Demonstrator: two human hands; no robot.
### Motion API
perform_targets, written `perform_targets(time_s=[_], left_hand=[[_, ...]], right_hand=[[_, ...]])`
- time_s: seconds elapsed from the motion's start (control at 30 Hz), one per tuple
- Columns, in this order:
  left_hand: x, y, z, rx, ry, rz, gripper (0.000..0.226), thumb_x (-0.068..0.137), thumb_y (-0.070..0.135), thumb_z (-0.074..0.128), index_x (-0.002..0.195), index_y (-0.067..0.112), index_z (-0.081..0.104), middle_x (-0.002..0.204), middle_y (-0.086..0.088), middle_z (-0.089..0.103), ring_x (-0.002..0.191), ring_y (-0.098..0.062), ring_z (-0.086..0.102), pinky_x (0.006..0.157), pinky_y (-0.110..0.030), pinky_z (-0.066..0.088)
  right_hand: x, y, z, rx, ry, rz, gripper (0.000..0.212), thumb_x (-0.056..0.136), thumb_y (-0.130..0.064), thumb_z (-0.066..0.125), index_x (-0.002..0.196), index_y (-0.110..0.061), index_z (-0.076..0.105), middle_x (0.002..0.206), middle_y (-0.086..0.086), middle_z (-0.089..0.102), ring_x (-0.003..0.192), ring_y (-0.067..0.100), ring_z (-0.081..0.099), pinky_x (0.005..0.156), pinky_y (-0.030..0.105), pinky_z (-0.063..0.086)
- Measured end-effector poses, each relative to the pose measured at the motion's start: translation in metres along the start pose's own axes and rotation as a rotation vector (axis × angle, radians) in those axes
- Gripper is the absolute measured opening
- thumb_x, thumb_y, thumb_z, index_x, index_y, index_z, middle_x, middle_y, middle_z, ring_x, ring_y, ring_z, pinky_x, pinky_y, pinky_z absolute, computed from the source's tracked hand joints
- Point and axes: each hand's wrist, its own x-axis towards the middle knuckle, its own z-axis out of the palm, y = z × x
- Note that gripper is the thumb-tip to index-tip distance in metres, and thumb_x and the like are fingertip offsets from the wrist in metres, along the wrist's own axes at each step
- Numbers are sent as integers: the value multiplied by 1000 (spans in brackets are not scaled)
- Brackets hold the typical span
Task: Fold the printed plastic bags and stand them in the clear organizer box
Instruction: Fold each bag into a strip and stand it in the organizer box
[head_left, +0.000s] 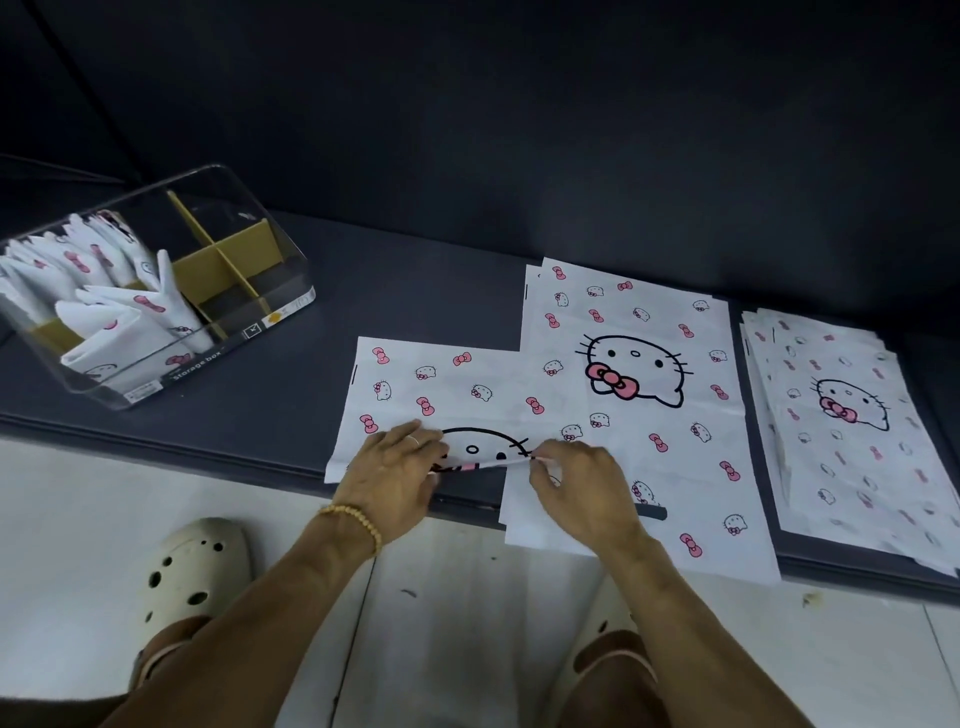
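Now mid-fold: printed bag (447, 384) flat on the dark cushion (322, 291), long axis running left to right, near edge doubled over and lifted just off the surface at the front lip. Left hand (395, 473) on the near-left part of that edge, fingers curled over the fold and pinching it, thumb hidden underneath. Right hand (576, 483) at the near-right end of the same edge, fingertips nipping the plastic beside the printed whiskers. Both hands side by side on one fold line, about equally near to it, wrists pointing away from the body; bulk of the bag straight ahead of the knuckles, farther up the cushion. Probably a fold carried away from the body, across the short side, so both hands travelling together and level matters more than reach. Right corner partly overlapping a second flat bag (639, 405); risk of dragging that one along. Farther right, well apart, a loose stack of bags (841, 431). Clear organizer box (171, 306) well off to the left and farther back, folded bags (119, 312) upright in its left compartments, cardboard dividers (223, 260) showing in the others; left hand nearer for the placing. Pale clogs (195, 566) on the floor below.
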Motion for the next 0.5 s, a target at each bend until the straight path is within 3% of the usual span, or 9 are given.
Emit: perform_targets(time_s=[0.1, 0.17, 0.23, 0.3, 0.37, 0.43, 0.5], left_hand=[[12, -9, -19, -104, 29, -66, 27, 98, 20, 48, 121, 21, 62, 120, -2, 65, 109, -26, 59, 93, -33, 45], [23, -17, -33, -152, -29, -132, 24, 100, 30, 45, 115, 22, 62, 108, -3, 67, 99, -28, 60, 83, -33, 47], [34, -23, -43, -266, -67, -164, 23, 100, 32, 47, 110, 21, 65, 102, -1, 66, 96, -25, 59, 81, -30, 45], [42, -28, -50, -401, -73, -199, 17, 98, 28, 51, 95, 21, 67, 89, 4, 63, 87, -21, 57, 75, -27, 43], [46, -39, -56, -480, -68, -279, 17, 94, 22, 57, 79, 24, 64, 78, 5, 62, 77, -18, 58, 66, -24, 43], [43, -56, -60, -522, -49, -377, 19, 90, 16, 62, 72, 23, 64, 73, 5, 63, 71, -12, 58, 61, -20, 41], [36, -70, -57, -541, -26, -462, 15, 89, 16, 64, 75, 18, 68, 76, -2, 66, 73, -19, 60, 63, -27, 46]], right_hand=[[21, 17, -16, 208, -116, 307, 9, 79, -20, 74, 85, -26, 72, 84, -15, 71, 79, 5, 65, 76, 18, 48], [32, 31, -24, 388, -161, 471, 14, 79, -14, 74, 79, -28, 71, 78, -17, 69, 73, 2, 63, 62, 12, 44], [39, 41, -25, 564, -120, 570, 15, 82, -9, 73, 74, -20, 71, 63, -14, 65, 53, 5, 56, 49, 14, 40], [44, 47, -23, 635, -38, 630, 20, 86, -12, 73, 70, -8, 62, 52, -6, 52, 45, 9, 43, 40, 16, 33], [50, 50, -17, 556, 8, 628, 36, 90, -20, 69, 66, -9, 45, 48, -8, 38, 43, 9, 34, 39, 18, 32], [54, 49, -11, 454, 11, 589, 35, 95, -28, 62, 70, -15, 41, 51, -6, 39, 46, 14, 36, 47, 24, 37], [56, 47, -5, 431, 23, 573, 26, 98, -32, 55, 76, -22, 45, 52, -7, 45, 49, 17, 41, 51, 26, 38]])
